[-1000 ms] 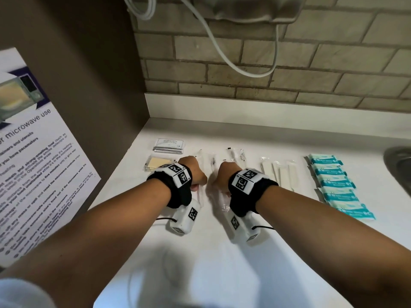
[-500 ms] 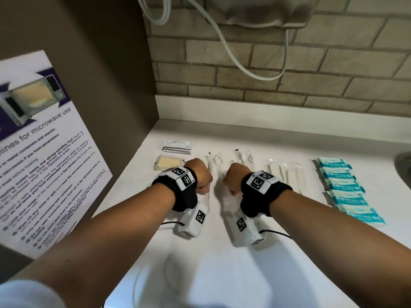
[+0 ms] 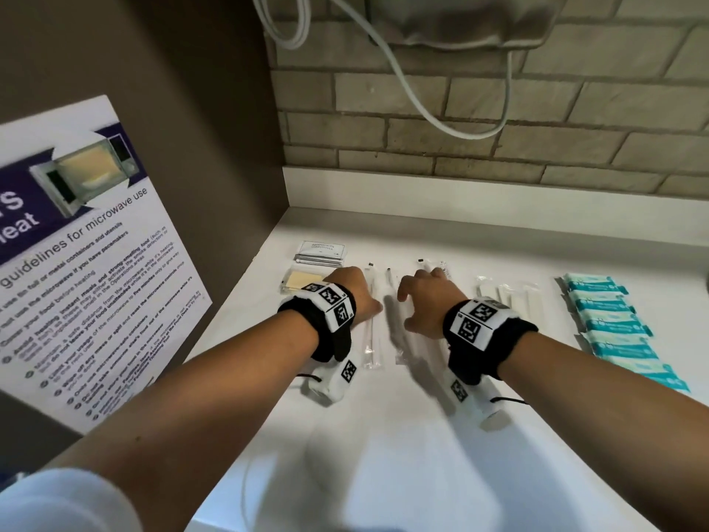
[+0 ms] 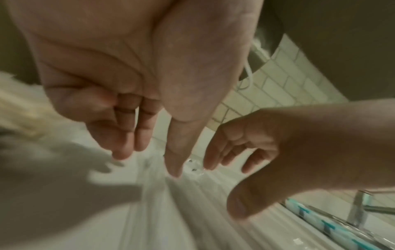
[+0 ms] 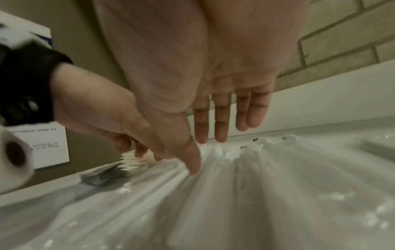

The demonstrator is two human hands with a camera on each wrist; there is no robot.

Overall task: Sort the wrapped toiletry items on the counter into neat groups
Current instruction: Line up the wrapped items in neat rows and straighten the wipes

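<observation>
Several clear-wrapped toothbrushes (image 3: 371,320) lie side by side in the middle of the white counter (image 3: 383,455). My left hand (image 3: 355,291) hovers over their left side with straight fingers (image 4: 126,148), holding nothing. My right hand (image 3: 422,297) is spread just above the wrappers (image 5: 245,186), fingers straight (image 5: 222,128), thumb tip touching the plastic. Left of them sit a stack of shampoo sachets (image 3: 321,252) and a pack with a beige pad (image 3: 297,281). To the right lie white wrapped sticks (image 3: 510,297) and a row of teal packets (image 3: 614,328).
A brown side wall with a microwave-use poster (image 3: 76,263) closes off the left. A brick wall (image 3: 498,120) with a hanging white cable (image 3: 422,109) stands behind. A faucet (image 4: 359,208) shows at the far right in the left wrist view.
Both hands were curled into fists over the toothbrushes; now their fingers are stretched out straight and they have shifted slightly forward over the wrappers.
</observation>
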